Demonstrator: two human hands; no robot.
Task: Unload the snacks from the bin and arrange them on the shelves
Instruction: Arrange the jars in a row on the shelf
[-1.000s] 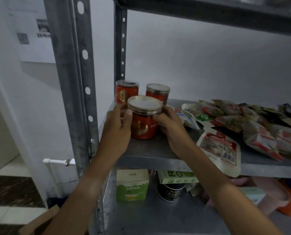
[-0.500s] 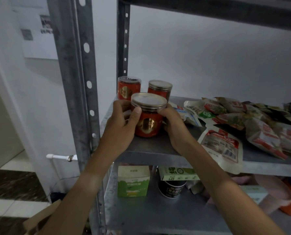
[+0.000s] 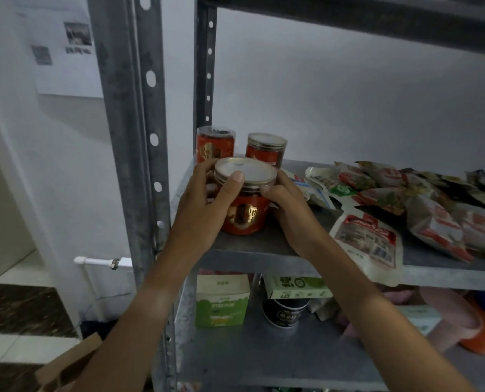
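The red jar [image 3: 245, 206] with a metal lid stands upright on the front left part of the metal shelf [image 3: 263, 244], and both hands are on it. The left hand [image 3: 204, 207] is curled round the jar's left side, its thumb laid up over the lid rim w/ the tip resting on the lid top; the other fingers go behind the jar and are mostly hidden. The right hand [image 3: 290, 206] grips the jar from the right, fingers bent, thumb tip touching the lid edge. So both hands hold the jar, closed narrow around it. Just behind it, near the back left corner, stand 2 more red jars: the left rear jar [image 3: 215, 145] and the right rear jar [image 3: 266, 149], close together, both upright. To the right on the same shelf lie many snack packets [image 3: 422, 202] in a loose pile, and one white pouch [image 3: 368, 244] hangs partly over the front edge. On the lower shelf are a green-white box [image 3: 221, 301], a flat green box [image 3: 296, 287] lying on top of a dark cup [image 3: 285, 312], & pink and orange containers at far right, too dim to tell more
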